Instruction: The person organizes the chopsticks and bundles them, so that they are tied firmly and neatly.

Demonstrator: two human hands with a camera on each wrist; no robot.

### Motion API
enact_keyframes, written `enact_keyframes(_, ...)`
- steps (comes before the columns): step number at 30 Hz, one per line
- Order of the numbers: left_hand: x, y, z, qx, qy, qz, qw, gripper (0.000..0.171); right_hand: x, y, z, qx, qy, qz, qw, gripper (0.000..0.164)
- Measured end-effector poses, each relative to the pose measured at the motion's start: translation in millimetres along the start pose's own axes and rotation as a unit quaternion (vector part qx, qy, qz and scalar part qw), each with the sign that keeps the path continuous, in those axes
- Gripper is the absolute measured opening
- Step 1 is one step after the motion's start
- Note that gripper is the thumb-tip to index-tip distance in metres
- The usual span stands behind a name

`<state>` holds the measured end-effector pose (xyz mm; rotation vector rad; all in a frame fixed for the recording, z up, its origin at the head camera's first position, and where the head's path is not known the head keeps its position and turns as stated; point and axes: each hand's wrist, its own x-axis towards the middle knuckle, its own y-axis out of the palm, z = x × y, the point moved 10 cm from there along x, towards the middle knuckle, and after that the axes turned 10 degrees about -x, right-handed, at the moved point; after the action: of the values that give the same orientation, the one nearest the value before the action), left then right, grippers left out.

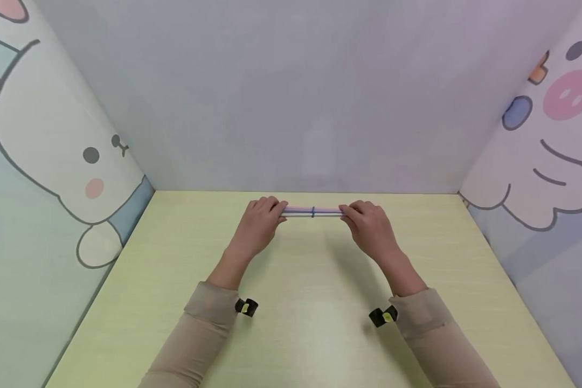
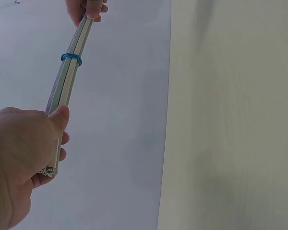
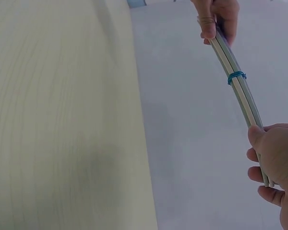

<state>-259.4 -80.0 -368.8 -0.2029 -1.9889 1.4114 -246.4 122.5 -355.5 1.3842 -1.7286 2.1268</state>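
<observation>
A bundle of long, thin pastel strips (image 1: 298, 212), pink, bluish and white, is stretched level between both hands over the far part of the table. Around its middle goes a blue rubber band (image 1: 313, 212). My left hand (image 1: 260, 225) grips the left end, thumb on the near face and fingers behind. At the other end my right hand (image 1: 370, 226) holds it in the same way. In the left wrist view, the bundle's cut end (image 2: 48, 171) pokes out below the left thumb. The right wrist view has the bundle (image 3: 239, 91) slightly bowed.
Below the hands lies a pale yellow-green table (image 1: 310, 302), with shadows of the arms on it. A plain grey wall (image 1: 300, 108) rises behind its back edge. Side panels with cartoon animals (image 1: 58, 140) flank it. Small black devices (image 1: 246, 307) sit at both cuffs.
</observation>
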Motion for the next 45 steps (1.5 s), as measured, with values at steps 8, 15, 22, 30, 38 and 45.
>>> enact_keyframes(8, -4.1, 16.0, 12.8, -0.056, -0.027, 0.022, 0.9979, 0.030, -4, 20, -6, 0.007, 0.018, 0.042, 0.999, 0.023)
enact_keyframes(15, -8.1, 39.9, 24.6, -0.071, -0.053, 0.056, 0.9945, 0.030, -16, 52, -14, 0.025, 0.040, 0.105, 0.993, 0.023)
enact_keyframes(22, -13.7, 70.5, 37.0, -0.085, -0.094, 0.095, 0.9874, 0.031, -30, 84, -23, 0.063, 0.082, 0.170, 0.980, 0.022)
enact_keyframes(30, -19.2, 96.4, 48.2, -0.107, -0.122, 0.119, 0.9797, 0.033, -40, 100, -25, 0.054, 0.082, 0.183, 0.978, 0.021)
enact_keyframes(38, -28.8, 106.5, 47.7, -0.131, -0.120, 0.120, 0.9767, 0.032, -50, 114, -25, 0.056, 0.088, 0.191, 0.976, 0.021)
enact_keyframes(45, -30.7, 107.3, 47.1, -0.124, -0.127, 0.111, 0.9779, 0.032, -56, 120, -28, 0.071, 0.110, 0.208, 0.969, 0.023)
